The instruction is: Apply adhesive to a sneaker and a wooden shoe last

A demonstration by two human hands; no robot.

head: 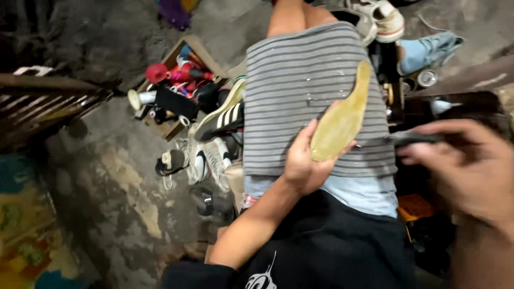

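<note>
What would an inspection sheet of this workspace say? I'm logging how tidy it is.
Surface: striped cloth over the lap; stained concrete floor.
Job's things: tan insole, held up off the cloth.
Clutter: wooden box of bottles and tools; sneakers on the floor.
Hands: left hand grips the insole's lower end; right hand, blurred, holds a dark tool pointing at the insole.
Cables: nothing seen.
Surroundings: more shoes at top; patterned mat at left.
</note>
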